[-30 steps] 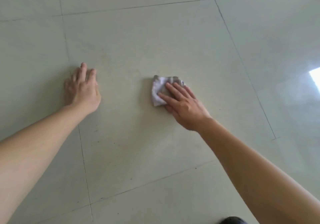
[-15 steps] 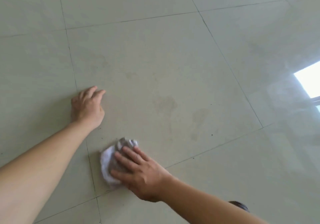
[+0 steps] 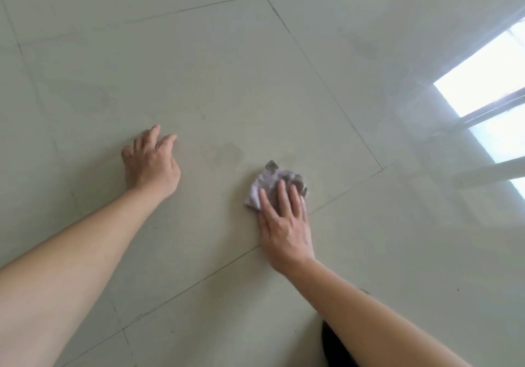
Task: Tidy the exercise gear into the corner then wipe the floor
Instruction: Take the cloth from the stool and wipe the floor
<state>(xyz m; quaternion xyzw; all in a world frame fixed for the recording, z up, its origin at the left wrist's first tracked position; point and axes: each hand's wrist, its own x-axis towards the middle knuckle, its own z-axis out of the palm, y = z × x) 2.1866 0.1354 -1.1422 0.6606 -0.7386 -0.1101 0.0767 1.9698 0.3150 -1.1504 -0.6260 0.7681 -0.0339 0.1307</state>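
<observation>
A crumpled pale lilac cloth point(image 3: 270, 180) with grey dirty patches lies on the light tiled floor point(image 3: 227, 68). My right hand point(image 3: 284, 221) presses flat on the near half of the cloth, fingers stretched forward over it. My left hand point(image 3: 153, 162) rests on the floor to the left, fingers spread and slightly curled, holding nothing. Faint darker smudges point(image 3: 227, 152) mark the tile between the two hands. No exercise gear is in view.
Dark grout lines cross the floor; one runs just under my right hand. A bright reflection of a window point(image 3: 488, 82) shines on the tiles at the right. A dark object point(image 3: 332, 344) peeks out beside my right forearm at the bottom edge.
My right hand has slid the cloth from close by my left wrist out to the right and forward. The left hand has stayed planted on the floor while the view shifted.
</observation>
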